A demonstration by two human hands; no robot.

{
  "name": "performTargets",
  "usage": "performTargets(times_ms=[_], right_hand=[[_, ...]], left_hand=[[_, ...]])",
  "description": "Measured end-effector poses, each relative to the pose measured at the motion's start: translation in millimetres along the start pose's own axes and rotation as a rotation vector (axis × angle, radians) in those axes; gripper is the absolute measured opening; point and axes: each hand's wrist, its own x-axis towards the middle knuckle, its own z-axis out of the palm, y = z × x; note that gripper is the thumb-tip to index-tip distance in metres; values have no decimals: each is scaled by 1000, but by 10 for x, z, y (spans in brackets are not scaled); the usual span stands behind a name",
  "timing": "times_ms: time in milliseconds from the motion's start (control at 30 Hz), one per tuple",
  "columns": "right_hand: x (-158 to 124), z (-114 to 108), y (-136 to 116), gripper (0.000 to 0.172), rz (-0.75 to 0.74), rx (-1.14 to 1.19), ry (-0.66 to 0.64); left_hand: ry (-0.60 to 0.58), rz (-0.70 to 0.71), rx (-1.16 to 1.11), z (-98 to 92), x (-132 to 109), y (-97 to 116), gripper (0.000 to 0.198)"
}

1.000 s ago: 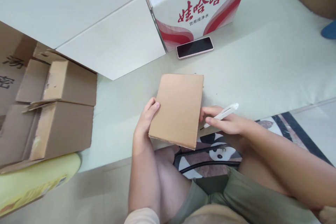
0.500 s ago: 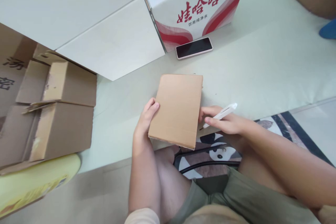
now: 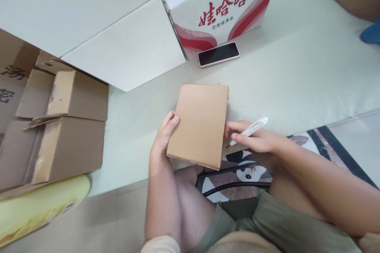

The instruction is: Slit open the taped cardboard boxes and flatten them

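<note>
My left hand (image 3: 166,132) grips the left edge of a flat brown cardboard piece (image 3: 198,124), thumb on top and the other fingers mostly hidden beneath. Layered edges show along its near side, so it seems folded or stacked. Beside its right edge, my right hand (image 3: 249,136) is closed around a slim white utility knife (image 3: 253,127) with a slot along its body. The knife lies slanted between thumb and fingers, its dark thin tip pointing down and left. Those right fingertips reach the cardboard's edge; whether they press on it I cannot tell.
A pink-rimmed phone (image 3: 219,54) lies before a red and white water carton (image 3: 219,16). White boxes (image 3: 127,43) stand at back left. Open cardboard boxes (image 3: 80,142) and a yellow package (image 3: 44,205) are at left. A blue object (image 3: 371,33) sits at the right edge.
The hands, cardboard and knife hold nearly the same positions. The whole view has shifted very slightly.
</note>
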Motion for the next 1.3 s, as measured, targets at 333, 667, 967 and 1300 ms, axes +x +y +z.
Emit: performTargets(times_ms=[333,667,967,1300], right_hand=[[2,-1,-27,50,4,-8,-3],[-1,-6,-10,51,12,2,-7],[0,2,1,46,-17,-24,-2],[8,-9,-33,39,-51,-75,-1]], left_hand=[[7,-8,6,18,-15,17,47],[14,-22,-27,17,-16,16,49],[-8,7,-45,3,4,-24,45],[-11,27,-58,8,-1,-67,45]])
